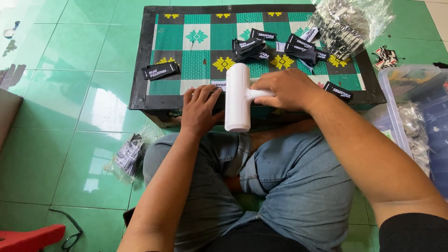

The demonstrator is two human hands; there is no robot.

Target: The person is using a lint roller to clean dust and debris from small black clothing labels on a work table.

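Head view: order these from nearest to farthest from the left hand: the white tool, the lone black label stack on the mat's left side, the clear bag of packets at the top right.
From the left hand:
1. White tool, right beside it, gripped by the right hand.
2. Label stack, up and to the left on the mat.
3. Clear bag, far corner, top right.

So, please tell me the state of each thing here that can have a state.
white handheld tool: gripped by its handle, lying across the table's front edge
right hand: closed on the tool's handle
left hand: flat, pressing on the table edge
black labels: loose, in small piles
clear plastic bag: full, lying on the table corner
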